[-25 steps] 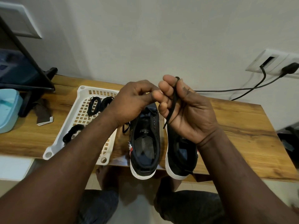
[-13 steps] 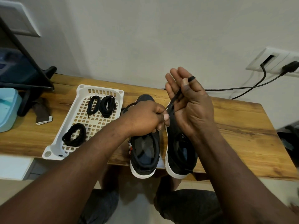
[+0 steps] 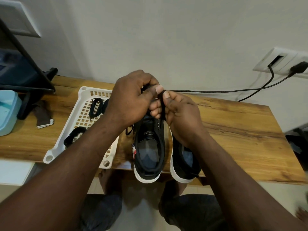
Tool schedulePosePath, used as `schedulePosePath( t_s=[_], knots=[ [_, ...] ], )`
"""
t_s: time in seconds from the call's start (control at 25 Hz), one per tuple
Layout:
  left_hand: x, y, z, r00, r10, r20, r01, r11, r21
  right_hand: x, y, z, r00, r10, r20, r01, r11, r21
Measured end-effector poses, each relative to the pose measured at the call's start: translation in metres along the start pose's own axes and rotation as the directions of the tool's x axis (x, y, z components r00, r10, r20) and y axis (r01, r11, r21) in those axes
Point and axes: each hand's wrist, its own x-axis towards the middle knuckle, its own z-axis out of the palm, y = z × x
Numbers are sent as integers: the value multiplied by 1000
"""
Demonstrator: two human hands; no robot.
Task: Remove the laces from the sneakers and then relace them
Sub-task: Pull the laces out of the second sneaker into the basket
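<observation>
- Far left of frame: blue container (image 3: 6,112) and brown cloth (image 3: 43,116), laid on the wooden table (image 3: 241,130); both placed as before.
- Left of centre: white basket (image 3: 70,130). An upper lace coil (image 3: 95,109) and a lower lace coil (image 3: 74,135) are seen in it. A further coil, in plain view half a second ago, is now mostly hidden behind the left wrist.
- Centre: left hand (image 3: 133,100), raised from its earlier low place over the shoes. Its fingers are curled and the black lace (image 3: 162,105) is pinched under the thumb.
- Just right of centre: right hand (image 3: 181,117), earlier held flat with straight fingers, now curled round the same lace.
- Below the hands: first sneaker (image 3: 149,147) and second sneaker (image 3: 183,160), set side by side at the table's near edge, unmoved.
- Upper right: wall socket (image 3: 281,62), with a black cable (image 3: 216,91) trailed leftward.
</observation>
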Motion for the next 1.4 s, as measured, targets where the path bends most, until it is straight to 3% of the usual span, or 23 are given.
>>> schedulePosePath(
  t_s=[0.12,0.2,0.28,0.36,0.52,0.68,0.72,0.8,0.88,1.0,1.08,1.16,1.32,1.4],
  knots=[
    [1,-1,0,998,-46,-37,44,998,-38,-2,-3,-1,990,114,81,-112,993,-36],
    [4,-5,-1,987,-161,14,162,978,-133,-6,-5,-2,970,168,178,-168,986,-16],
    [5,-6,-3,913,-355,202,406,841,-358,-7,-11,-3,962,123,242,-159,978,137],
    [3,-3,-1,831,-422,362,552,710,-437,-8,-18,-2,967,44,252,-128,935,330],
    [-4,8,12,841,-280,462,414,884,-219,-4,-22,-3,985,-115,125,19,804,595],
    [-7,11,14,770,-213,602,238,970,39,4,-20,-17,971,-223,-83,233,820,522],
    [-7,10,14,774,-195,603,188,979,75,7,-18,-20,960,-234,-153,278,869,410],
    [-7,9,13,850,-138,508,89,989,120,9,-12,-21,938,-256,-233,288,951,115],
    [-4,6,10,946,-81,315,48,993,111,8,-1,-17,950,-233,-209,219,972,-91],
    [0,0,5,992,36,120,-47,995,83,5,10,-10,978,-186,-99,154,952,-264],
    [1,-4,2,997,71,24,-73,994,76,2,9,-3,993,-102,-58,88,974,-208],
    [1,-5,-1,1000,8,-25,-9,1000,-24,-2,3,3,1000,2,-4,-3,997,-74],
    [3,-4,-8,981,-181,72,195,921,-337,-8,-15,-2,957,209,203,-235,965,115],
    [5,-6,-9,953,-239,188,300,841,-451,-11,-24,-5,916,228,329,-309,925,221]
  ],
)
